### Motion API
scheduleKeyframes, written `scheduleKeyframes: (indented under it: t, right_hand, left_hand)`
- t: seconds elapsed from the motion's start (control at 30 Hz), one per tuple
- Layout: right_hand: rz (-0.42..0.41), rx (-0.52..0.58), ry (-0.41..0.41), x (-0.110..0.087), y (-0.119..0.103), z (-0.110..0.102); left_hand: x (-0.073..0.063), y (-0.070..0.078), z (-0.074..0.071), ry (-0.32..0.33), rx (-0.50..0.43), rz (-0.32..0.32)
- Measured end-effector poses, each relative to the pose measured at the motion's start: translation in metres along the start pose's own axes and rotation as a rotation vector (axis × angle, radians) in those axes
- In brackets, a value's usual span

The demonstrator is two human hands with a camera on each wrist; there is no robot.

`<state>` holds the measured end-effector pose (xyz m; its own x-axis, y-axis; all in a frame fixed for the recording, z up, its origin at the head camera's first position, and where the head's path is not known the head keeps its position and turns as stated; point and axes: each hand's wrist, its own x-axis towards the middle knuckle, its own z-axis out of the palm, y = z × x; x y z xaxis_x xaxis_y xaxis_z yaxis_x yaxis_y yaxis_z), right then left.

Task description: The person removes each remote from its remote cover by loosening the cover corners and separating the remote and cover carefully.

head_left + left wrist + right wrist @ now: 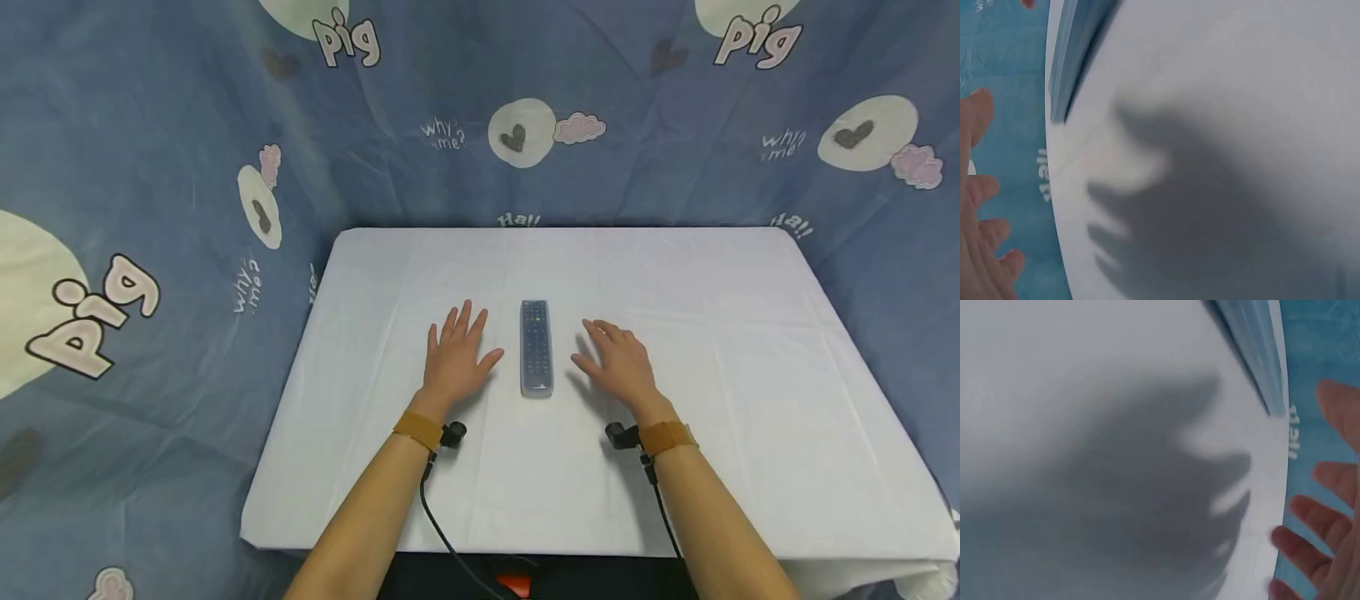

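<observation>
A remote control (pixel 536 348) with a grey-blue body and rows of small buttons lies lengthwise on the white table, between my two hands. My left hand (pixel 456 360) is to its left, fingers spread and pointing away, holding nothing. To its right, my right hand (pixel 618 363) hovers with fingers extended toward the remote, also holding nothing. Both wrist views show one edge of the remote, in the left wrist view (pixel 1079 56) and the right wrist view (pixel 1250 353), with each hand's shadow cast on the tabletop.
The white-covered table (pixel 750 375) has blue printed curtains (pixel 420 183) behind it and on both sides. Each wrist wears a brown strap (pixel 418 429) with a small black camera (pixel 453 434), and black cables (pixel 442 533) run back toward the front edge.
</observation>
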<state>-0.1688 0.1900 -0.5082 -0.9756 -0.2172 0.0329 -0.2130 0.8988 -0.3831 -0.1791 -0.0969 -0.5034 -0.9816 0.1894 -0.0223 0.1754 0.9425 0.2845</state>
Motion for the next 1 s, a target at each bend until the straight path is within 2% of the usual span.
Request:
scheduleKeyframes:
  t: [0.23,0.47,0.57,0.8,1.0]
  right_hand:
    - [0.064,0.195,-0.106,0.019,-0.019,0.007]
    - [0.086,0.277,-0.134,0.036,-0.030,0.013]
    - [0.129,0.319,-0.153,0.041,-0.033,0.014]
    - [0.204,0.361,-0.178,0.052,-0.037,0.020]
    - [0.233,0.404,-0.172,0.055,-0.034,0.025]
  left_hand:
    - [0.014,0.021,0.012,-0.062,-0.172,-0.001]
    - [0.029,0.039,0.020,-0.098,-0.203,-0.004]
    - [0.036,0.044,0.022,-0.112,-0.230,-0.025]
    - [0.049,0.052,0.031,-0.082,-0.353,-0.082]
    - [0.052,0.055,0.034,-0.037,-0.497,-0.135]
